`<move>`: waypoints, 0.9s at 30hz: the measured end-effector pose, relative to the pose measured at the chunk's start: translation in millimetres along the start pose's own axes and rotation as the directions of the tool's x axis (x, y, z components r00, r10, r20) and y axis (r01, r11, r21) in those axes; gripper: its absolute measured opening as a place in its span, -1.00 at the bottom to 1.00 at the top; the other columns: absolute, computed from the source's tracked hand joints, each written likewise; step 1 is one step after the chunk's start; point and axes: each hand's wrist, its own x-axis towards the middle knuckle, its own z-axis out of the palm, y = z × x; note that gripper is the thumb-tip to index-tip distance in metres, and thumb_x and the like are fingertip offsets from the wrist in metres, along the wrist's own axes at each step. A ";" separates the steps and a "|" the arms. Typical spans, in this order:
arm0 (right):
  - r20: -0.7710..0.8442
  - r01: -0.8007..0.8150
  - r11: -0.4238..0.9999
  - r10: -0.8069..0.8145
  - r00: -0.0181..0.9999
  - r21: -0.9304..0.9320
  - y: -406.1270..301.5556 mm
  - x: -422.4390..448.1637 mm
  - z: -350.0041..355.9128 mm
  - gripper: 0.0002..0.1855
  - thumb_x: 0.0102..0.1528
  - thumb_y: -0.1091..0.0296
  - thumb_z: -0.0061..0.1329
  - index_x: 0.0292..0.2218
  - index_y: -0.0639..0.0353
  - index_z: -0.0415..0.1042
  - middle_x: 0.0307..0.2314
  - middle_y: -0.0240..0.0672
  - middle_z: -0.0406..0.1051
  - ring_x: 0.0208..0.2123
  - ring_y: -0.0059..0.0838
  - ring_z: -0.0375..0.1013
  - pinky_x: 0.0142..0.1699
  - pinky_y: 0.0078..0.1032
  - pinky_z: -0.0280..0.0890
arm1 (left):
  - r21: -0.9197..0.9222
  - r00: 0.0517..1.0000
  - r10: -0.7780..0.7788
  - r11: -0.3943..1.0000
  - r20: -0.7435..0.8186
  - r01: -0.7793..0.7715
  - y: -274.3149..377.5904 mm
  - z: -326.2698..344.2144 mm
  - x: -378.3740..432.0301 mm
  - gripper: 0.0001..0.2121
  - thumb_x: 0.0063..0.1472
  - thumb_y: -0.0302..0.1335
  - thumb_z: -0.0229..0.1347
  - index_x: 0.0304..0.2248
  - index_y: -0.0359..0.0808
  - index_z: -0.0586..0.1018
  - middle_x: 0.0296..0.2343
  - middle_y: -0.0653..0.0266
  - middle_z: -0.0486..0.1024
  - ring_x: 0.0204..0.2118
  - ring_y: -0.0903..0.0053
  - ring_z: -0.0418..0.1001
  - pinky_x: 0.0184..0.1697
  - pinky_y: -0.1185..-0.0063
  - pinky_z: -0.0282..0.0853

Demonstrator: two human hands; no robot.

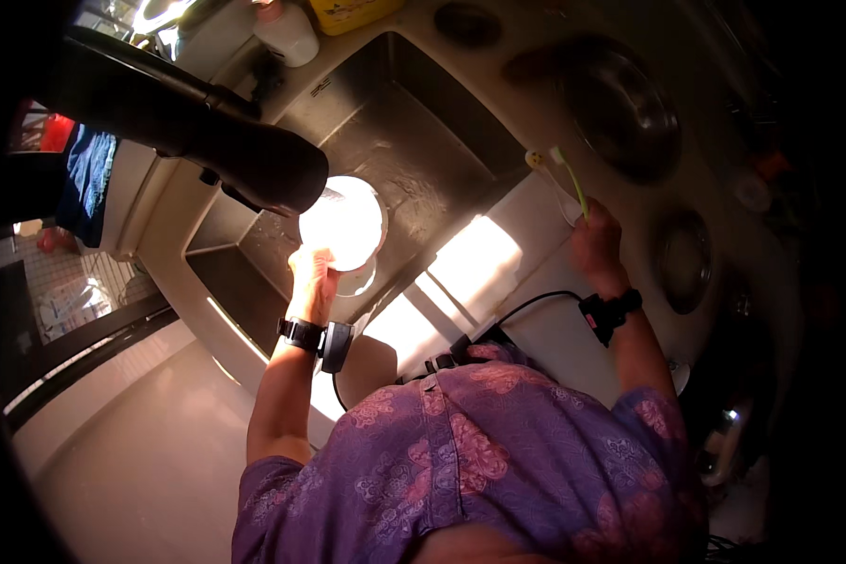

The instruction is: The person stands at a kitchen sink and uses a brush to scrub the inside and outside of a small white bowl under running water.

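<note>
My left hand (315,266) grips the near edge of a round white dish (345,222), overexposed by sunlight, above the steel sink (444,106). Whether it is a plate or a bowl cannot be told. Beside the dish ends a large dark faucet (282,169), and a little water shows on the sink floor. At the right, over the counter, my right hand (598,243) is closed on a green-handled toothbrush (575,180), its head pointing away from me. A pale, thin-handled item with a yellow end (534,159) lies close to the toothbrush; whether my fingers touch it is unclear.
A white pump bottle (286,35) and a yellow container (352,13) stand behind the sink. Right of it sit a dark pan (617,106) and round metal dishes (684,261). Blue cloth (88,187) hangs at the left. A black cable (536,296) runs to my right wrist.
</note>
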 end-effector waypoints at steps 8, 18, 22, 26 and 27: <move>0.091 0.000 0.965 0.025 0.996 -0.263 -78.7 4.4 -52.5 -0.62 0.02 0.40 -0.19 -0.10 0.25 0.15 -0.42 -0.01 0.28 -0.41 -0.07 0.36 -0.38 -0.22 0.27 | -0.176 0.991 0.067 0.983 0.114 -0.046 -15.0 35.4 8.5 -0.54 -0.14 -0.79 -0.21 -0.13 -0.49 0.28 -0.20 -0.03 0.28 -0.16 -0.02 0.29 -0.31 -0.07 0.31; 0.339 0.560 0.829 -0.530 0.778 0.010 -156.1 -0.7 44.4 -0.62 -0.20 0.42 -0.14 -0.25 0.28 0.35 -0.61 -0.29 0.26 -0.57 -0.37 0.31 -0.46 -0.43 0.21 | -0.228 0.981 0.105 0.971 0.161 -0.066 -11.4 75.3 -18.2 -0.62 0.08 -0.60 -0.23 -0.05 -0.40 0.19 -0.14 -0.03 0.25 -0.07 0.05 0.25 -0.19 -0.07 0.24; 0.231 0.560 0.753 -0.646 0.727 0.345 -184.4 -16.8 65.4 -0.56 -0.20 0.49 -0.18 -0.20 0.38 0.31 -0.60 -0.13 0.30 -0.57 -0.22 0.35 -0.46 -0.34 0.24 | -0.254 0.968 0.244 0.942 0.062 -0.221 -12.2 76.4 -14.6 -0.59 0.05 -0.70 -0.24 -0.07 -0.30 0.32 -0.13 0.21 0.31 -0.11 0.34 0.30 -0.19 0.33 0.35; 0.199 0.565 0.777 -0.622 0.757 0.277 -170.3 -19.9 70.8 -0.51 -0.21 0.50 -0.19 -0.15 0.24 0.22 -0.64 -0.21 0.27 -0.61 -0.25 0.33 -0.48 -0.38 0.24 | -0.193 0.931 0.357 0.921 0.072 -0.338 2.2 67.0 -13.7 -0.72 0.15 -0.50 -0.03 -0.11 -0.29 0.36 -0.22 0.28 0.38 -0.23 0.48 0.38 -0.41 0.44 0.40; 0.135 0.582 0.793 -0.606 0.784 0.181 -161.4 -12.5 69.9 -0.61 -0.24 0.49 -0.17 -0.26 0.21 0.26 -0.69 -0.27 0.21 -0.65 -0.31 0.28 -0.53 -0.41 0.20 | -0.199 0.919 0.388 0.908 0.069 -0.368 7.9 70.4 -20.4 -0.73 0.14 -0.51 -0.02 -0.13 -0.28 0.38 -0.24 0.29 0.39 -0.25 0.49 0.38 -0.44 0.45 0.39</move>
